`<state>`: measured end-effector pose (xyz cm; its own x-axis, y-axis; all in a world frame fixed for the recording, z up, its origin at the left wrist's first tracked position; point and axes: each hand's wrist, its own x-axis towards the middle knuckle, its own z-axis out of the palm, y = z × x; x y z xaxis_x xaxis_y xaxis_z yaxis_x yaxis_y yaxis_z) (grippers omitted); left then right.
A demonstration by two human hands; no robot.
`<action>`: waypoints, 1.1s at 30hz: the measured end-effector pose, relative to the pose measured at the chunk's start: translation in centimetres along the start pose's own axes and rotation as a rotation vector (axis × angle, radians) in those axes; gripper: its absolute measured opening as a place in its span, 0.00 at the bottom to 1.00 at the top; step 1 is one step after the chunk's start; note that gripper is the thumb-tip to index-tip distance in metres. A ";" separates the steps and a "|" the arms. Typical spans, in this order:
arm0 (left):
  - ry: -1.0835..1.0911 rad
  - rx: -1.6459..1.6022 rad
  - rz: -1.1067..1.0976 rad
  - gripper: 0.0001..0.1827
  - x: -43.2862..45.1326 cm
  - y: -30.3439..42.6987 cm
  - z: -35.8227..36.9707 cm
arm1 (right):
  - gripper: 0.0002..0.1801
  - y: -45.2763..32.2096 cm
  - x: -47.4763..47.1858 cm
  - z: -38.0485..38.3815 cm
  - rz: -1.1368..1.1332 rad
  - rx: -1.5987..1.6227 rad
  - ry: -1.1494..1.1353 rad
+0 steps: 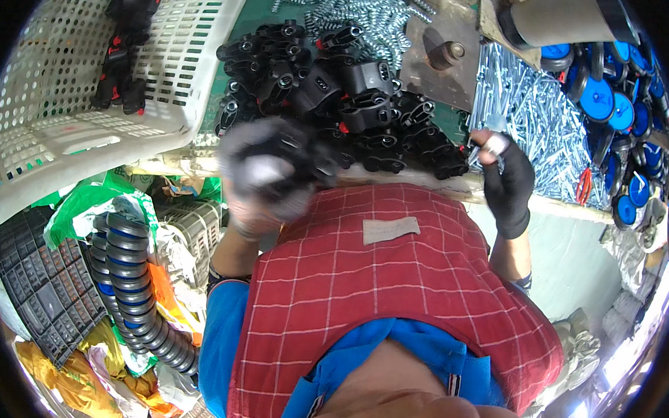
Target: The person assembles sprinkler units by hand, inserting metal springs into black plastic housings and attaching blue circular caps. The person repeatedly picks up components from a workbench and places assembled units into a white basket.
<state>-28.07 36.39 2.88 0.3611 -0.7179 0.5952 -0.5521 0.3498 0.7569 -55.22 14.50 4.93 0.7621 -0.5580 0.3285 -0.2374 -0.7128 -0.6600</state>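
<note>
My left hand (251, 170), in a grey glove and blurred by motion, grips a black plastic caster housing (321, 164) just over the bench's front edge. My right hand (506, 178) wears a black fingerless glove, with white tape around a digit. Its fingertips are bent together beside a heap of long steel pins (535, 117); blur hides whether a pin is between them. Between and beyond both hands lies a pile of black caster housings (368, 111), some with red tabs. Coiled steel springs (361, 17) are heaped behind it.
A steel plate (438, 72) carries an upright metal post (447, 55). Blue-centred caster wheels (598, 101) crowd the right. At left a white perforated plastic basket (170, 87) holds more black housings. Below it, stacked black wheels (132, 272) stand by plastic bags (65, 371).
</note>
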 end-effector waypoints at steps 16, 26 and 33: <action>-0.556 0.234 0.289 0.20 9.9 -2.2 18.2 | 0.14 8.6 -4.1 1.1 0.361 0.507 0.456; -1.092 0.562 0.222 0.20 10.0 -2.8 18.2 | 0.14 11.6 -5.4 1.0 0.389 0.480 0.484; -0.780 0.366 0.235 0.17 11.8 1.4 9.5 | 0.11 8.4 -1.5 0.6 0.411 0.619 0.366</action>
<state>-31.67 22.70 8.42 -0.3320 -0.9037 0.2703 -0.8007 0.4215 0.4257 -57.95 9.65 -1.50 0.4173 -0.9022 0.1086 0.0017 -0.1188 -0.9929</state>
